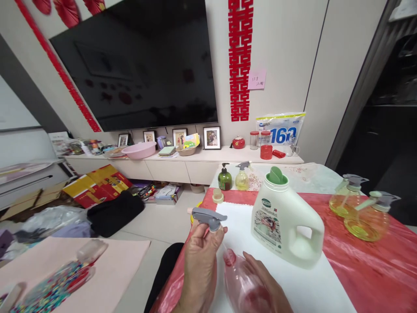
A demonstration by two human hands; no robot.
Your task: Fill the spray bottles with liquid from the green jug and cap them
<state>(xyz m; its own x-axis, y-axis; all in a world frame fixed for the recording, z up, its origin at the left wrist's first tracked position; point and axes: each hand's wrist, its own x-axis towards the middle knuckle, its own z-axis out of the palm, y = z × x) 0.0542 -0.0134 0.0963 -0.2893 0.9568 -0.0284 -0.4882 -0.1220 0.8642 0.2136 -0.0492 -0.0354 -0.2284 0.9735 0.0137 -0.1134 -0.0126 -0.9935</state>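
Observation:
My left hand (202,256) pinches a grey trigger spray head (210,217) by its collar. Its thin tube points down toward the open neck of a clear pinkish bottle (239,274); whether the tip is inside I cannot tell. My right hand (269,278) is wrapped around the bottle's side, holding it tilted over a white sheet (234,217). Just beyond stands a large pale green detergent jug (286,217) with its mouth uncapped and a green spout showing. A small translucent cap (218,195) lies on the red cloth to the left.
Spray bottles with yellow liquid (366,221) stand on the red cloth (345,261) at right. A green pump bottle (224,178) and another spray bottle (242,179) stand behind. Colourful beads (55,282) lie on a pink-topped table (120,261) at left.

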